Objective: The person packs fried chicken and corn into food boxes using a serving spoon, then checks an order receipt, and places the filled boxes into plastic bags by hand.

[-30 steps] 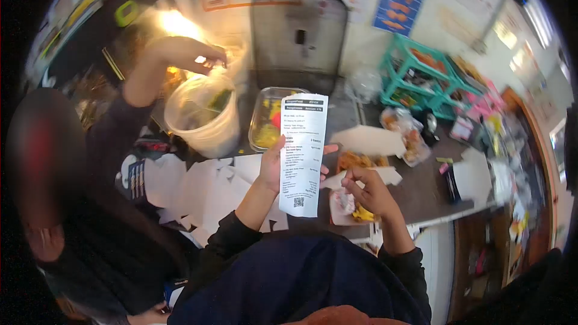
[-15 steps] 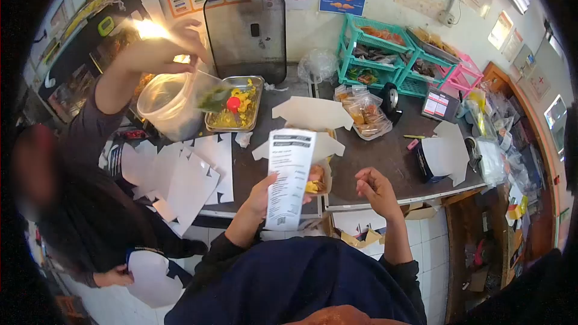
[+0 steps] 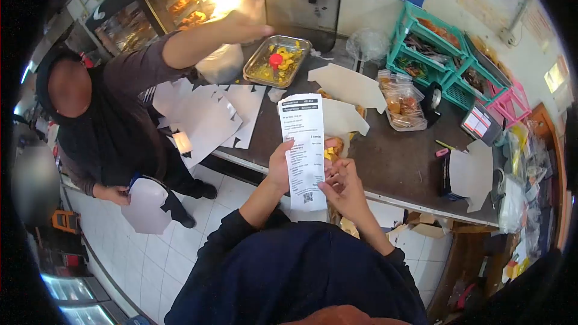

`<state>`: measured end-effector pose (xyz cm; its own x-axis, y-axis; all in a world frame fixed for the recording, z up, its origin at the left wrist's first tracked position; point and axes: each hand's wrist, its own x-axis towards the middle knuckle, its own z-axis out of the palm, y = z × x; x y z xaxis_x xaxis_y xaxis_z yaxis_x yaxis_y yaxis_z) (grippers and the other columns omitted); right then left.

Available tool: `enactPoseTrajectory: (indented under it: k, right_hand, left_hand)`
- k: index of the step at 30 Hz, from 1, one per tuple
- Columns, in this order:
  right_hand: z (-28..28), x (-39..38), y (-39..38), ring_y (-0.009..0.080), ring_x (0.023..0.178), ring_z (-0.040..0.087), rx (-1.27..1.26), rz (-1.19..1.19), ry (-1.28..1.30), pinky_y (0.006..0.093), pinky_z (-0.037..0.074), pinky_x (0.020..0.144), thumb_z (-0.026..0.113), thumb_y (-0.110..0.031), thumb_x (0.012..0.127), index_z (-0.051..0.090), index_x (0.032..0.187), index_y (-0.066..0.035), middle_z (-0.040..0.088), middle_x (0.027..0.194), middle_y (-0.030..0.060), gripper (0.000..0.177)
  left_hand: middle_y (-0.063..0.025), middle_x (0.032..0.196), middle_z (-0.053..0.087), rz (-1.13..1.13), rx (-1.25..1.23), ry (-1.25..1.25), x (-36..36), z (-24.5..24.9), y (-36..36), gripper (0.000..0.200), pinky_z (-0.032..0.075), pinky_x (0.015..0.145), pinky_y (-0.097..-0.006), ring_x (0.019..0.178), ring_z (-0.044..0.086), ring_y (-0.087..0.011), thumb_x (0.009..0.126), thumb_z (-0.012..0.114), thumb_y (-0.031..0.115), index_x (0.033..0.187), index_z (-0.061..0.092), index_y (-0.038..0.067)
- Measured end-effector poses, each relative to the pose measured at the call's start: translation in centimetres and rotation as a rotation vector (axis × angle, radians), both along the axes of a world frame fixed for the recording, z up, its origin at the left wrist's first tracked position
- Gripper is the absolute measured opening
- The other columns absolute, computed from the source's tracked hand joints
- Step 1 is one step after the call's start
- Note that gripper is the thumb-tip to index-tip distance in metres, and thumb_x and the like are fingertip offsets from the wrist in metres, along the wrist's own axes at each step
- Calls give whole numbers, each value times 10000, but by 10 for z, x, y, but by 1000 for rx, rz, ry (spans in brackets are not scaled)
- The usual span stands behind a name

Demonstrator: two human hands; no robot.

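A long printed receipt [image 3: 304, 144] is held upright in front of me. My left hand [image 3: 280, 167] is closed on its left edge. My right hand [image 3: 345, 189] is at the lower right edge, its thumb on the paper and its fingers curled. Behind the receipt an open white paper food box [image 3: 346, 87] stands on the counter, its flaps spread. Brown fried pieces and some yellow food [image 3: 331, 151] show past the receipt; the rest of the box is hidden.
On my left a co-worker [image 3: 138, 78] reaches over the counter and holds a white box blank [image 3: 146, 207]. A metal tray [image 3: 288, 81] holds yellow food and a red item. Box blanks [image 3: 198, 117], a packet [image 3: 402, 105], green baskets [image 3: 427, 48] and a dark box [image 3: 460, 174] stand around.
My right hand has come from the right to the receipt. My view has swung left. The co-worker's raised arm has moved, and the clear bag of green leaves it held is out of sight.
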<state>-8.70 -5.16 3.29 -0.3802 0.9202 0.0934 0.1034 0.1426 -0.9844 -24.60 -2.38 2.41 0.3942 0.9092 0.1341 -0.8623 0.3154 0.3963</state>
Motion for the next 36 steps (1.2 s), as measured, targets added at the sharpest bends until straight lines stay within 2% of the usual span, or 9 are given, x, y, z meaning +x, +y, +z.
enactPoseTrajectory:
  k: [7,10,13,17,20,24,30,33,36]
  right_hand:
    - [-21,43,-1,91,556,528,74,-309,-31,212,406,462,563,13,723,340,872,-31,490,712,55,271]
    - [-28,69,0,88,530,515,89,-439,-42,221,408,468,565,4,727,359,849,-24,497,689,59,240]
    - [-52,100,8,73,546,499,66,-532,-33,212,403,481,564,5,730,368,833,-22,493,672,55,223]
    - [-93,132,25,68,577,480,50,-632,-84,199,397,505,581,19,705,392,819,-36,476,672,27,227]
    - [-158,151,47,81,580,487,32,-704,-200,214,409,513,599,8,687,416,797,-42,487,673,27,219]
    - [-208,162,65,175,603,537,-99,-773,-302,277,423,558,607,-22,667,452,797,-30,534,673,94,203]
    - [-181,163,76,270,685,553,41,-729,-700,345,440,628,611,-81,653,470,820,-38,547,740,125,224]
    - [-174,158,98,276,719,541,127,-751,-721,340,430,647,617,-76,640,482,799,-34,543,744,118,213]
    - [-168,135,123,285,759,542,135,-479,-510,356,434,649,599,-81,660,484,862,-56,533,843,144,234]
  left_hand:
    - [-233,1167,401,-72,2,160,63,-2,22,638,428,786,-426,944,499,-354,747,364,383,1236,249,-10]
    - [-204,1141,429,-170,2,157,89,-12,35,528,412,819,-398,959,501,-299,768,389,282,1198,304,-11]
    - [-181,1105,459,-41,-93,464,111,-52,53,468,425,793,-359,952,507,-263,771,440,147,1188,300,-11]
    - [-191,1151,411,225,229,956,139,-87,45,504,387,836,-338,988,478,-282,746,491,55,1201,278,16]
    - [-241,1185,347,576,768,1621,152,-131,33,519,311,912,-377,1077,385,-328,725,500,58,1200,293,32]
    - [-150,1263,301,49,1209,1910,160,-172,31,473,227,956,-444,1169,275,-314,767,502,206,1196,362,63]
    - [-120,1233,351,170,1313,1831,152,-193,41,481,204,951,-446,1157,283,-293,788,446,334,1187,382,73]
    - [-121,1220,363,224,1325,1847,154,-196,42,487,220,935,-453,1145,293,-296,789,441,358,1182,387,75]
    - [-126,1186,386,195,1330,1882,155,-198,42,478,227,926,-459,1130,304,-299,792,434,379,1153,414,66]
